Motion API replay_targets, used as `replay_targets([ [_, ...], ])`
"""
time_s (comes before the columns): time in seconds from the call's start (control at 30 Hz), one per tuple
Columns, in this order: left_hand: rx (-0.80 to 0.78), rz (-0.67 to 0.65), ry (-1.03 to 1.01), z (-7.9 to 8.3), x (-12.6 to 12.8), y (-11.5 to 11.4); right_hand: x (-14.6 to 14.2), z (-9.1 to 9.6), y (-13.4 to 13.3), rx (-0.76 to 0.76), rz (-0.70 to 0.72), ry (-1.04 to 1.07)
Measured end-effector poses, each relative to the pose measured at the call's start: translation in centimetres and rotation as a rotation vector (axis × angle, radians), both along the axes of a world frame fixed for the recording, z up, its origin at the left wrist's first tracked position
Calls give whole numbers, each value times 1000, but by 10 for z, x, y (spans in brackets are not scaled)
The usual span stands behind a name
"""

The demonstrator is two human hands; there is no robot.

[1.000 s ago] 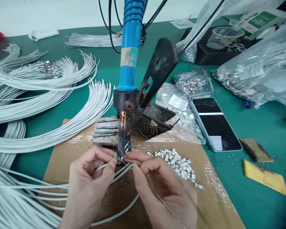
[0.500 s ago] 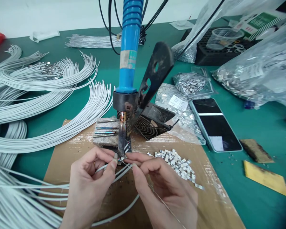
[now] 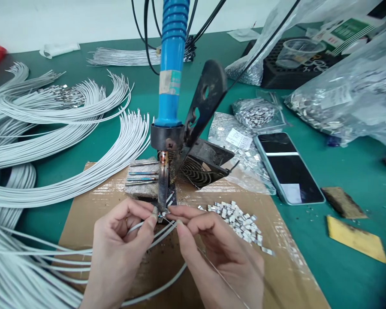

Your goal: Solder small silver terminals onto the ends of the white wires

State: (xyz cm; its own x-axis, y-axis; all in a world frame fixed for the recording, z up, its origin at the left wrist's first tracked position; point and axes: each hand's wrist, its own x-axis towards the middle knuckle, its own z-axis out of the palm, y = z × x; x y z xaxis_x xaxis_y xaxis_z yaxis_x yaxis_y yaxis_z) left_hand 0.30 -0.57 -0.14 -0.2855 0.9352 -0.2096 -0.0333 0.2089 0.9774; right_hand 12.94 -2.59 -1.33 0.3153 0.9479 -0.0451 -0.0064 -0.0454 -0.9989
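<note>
A blue-handled soldering iron (image 3: 170, 101) stands clamped in a black holder, its darkened barrel pointing down between my hands. My left hand (image 3: 120, 246) is closed in a pinch on a white cable (image 3: 135, 228), the cable end just under the iron's tip. Thin solder wire (image 3: 223, 280) runs through my right hand (image 3: 220, 251), whose thumb and fingers are closed on it close to the tip. A tiny shiny metal piece (image 3: 164, 213) shows at the tip between the fingertips; its exact contact with cable and iron is too small to tell.
Bundles of white cables (image 3: 93, 180) spread over the left side. Small metal pieces (image 3: 241, 221) lie heaped on the cardboard (image 3: 286, 266). To the right are a phone (image 3: 289, 169), a yellow sponge (image 3: 357, 238) and plastic bags of metal parts (image 3: 337, 94). A perforated metal bracket (image 3: 206, 101) rises beside the iron.
The whole view has shifted slightly, with things appearing a little further left. Both hands keep the same grips at the iron's tip.
</note>
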Motion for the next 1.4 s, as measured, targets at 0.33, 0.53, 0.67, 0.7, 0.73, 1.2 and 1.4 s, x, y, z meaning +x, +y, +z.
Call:
replay_targets([
  [0.33,-19,-63,37,-4,-7,2,2,1,0,-22,15,-16],
  [0.53,-34,-3,-15,-2,-2,1,2,0,0,-22,7,-17],
  [0.67,-43,55,-39,4,8,2,2,-1,-1,-17,10,3],
  [0.7,-46,76,-47,5,9,2,3,-2,-1,-16,10,2],
  [0.73,-47,94,-53,6,10,2,3,-2,-1,-18,9,4],
  [1.2,-46,73,-66,6,8,2,3,-1,0,-7,11,24],
  [1.4,-43,68,-64,5,8,1,3,-3,0,9,9,18],
])
